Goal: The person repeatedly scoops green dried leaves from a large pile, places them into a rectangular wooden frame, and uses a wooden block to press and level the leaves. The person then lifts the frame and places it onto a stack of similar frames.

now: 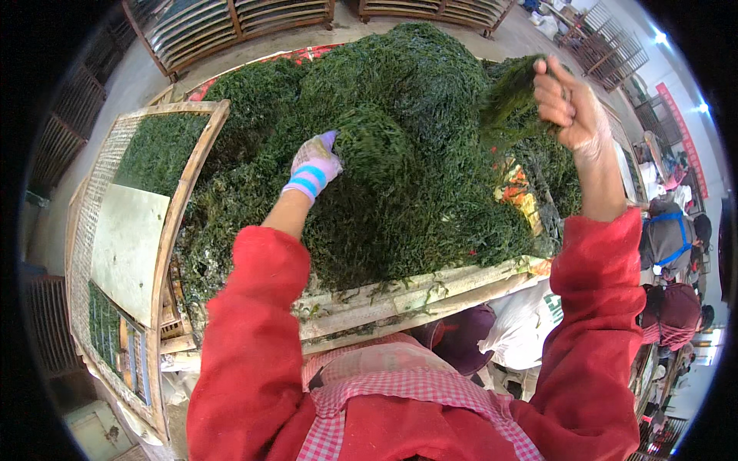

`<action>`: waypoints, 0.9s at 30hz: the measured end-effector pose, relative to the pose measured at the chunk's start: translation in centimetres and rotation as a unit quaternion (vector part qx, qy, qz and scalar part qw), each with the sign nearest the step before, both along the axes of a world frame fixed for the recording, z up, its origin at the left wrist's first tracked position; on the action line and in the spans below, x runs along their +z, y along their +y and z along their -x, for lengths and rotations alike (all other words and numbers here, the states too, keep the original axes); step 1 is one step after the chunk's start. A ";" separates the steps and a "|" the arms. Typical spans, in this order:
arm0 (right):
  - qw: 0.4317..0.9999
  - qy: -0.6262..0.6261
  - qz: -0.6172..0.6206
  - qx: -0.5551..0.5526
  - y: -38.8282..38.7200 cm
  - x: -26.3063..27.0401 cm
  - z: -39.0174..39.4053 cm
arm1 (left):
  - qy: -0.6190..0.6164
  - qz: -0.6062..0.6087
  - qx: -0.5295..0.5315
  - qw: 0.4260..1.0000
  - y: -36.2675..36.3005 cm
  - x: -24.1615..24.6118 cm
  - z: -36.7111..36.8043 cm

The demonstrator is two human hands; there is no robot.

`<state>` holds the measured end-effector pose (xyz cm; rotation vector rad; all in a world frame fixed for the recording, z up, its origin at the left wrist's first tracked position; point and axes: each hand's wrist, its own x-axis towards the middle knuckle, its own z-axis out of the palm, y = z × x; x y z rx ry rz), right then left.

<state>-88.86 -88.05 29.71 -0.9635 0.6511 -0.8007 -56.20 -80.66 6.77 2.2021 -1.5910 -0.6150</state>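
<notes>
A large mound of dark green, stringy seaweed (426,86) lies over the table before me. My left hand (316,164), in a lavender glove with blue cuff stripes, grips a rounded clump of seaweed (375,147) near the middle of the mound. That clump is blurred. Up at the right, my bare right hand (571,112) pinches a hanging bunch of seaweed (510,98) between curled fingers. The lower strands of this bunch blend into the heap behind it.
A wooden-framed mesh screen (193,167) leans at left, carrying seaweed and a pale flat board (130,248). The table's pale front edge (403,302) crosses before me. Below it sits a white sack (519,331). Slatted racks (282,23) stand behind; people (671,314) are at right.
</notes>
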 end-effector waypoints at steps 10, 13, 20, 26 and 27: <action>0.991 0.023 -0.124 -0.050 2.8 -1.1 2.1 | -0.250 0.200 -0.171 0.932 -0.2 21.1 1.4; 0.994 -0.069 -0.061 -0.054 3.2 -1.7 3.1 | -0.284 0.179 -0.144 0.931 1.3 26.0 3.6; 0.998 -0.049 -0.005 -0.043 2.4 -2.0 5.8 | -0.395 0.280 -0.095 0.870 2.4 34.8 4.6; 0.977 0.084 0.121 -0.157 2.7 -1.5 1.9 | -0.376 0.298 -0.092 0.873 3.4 38.3 5.5; 0.978 0.064 0.146 -0.137 2.7 -1.3 1.2 | -0.379 0.307 -0.084 0.869 3.4 39.2 5.6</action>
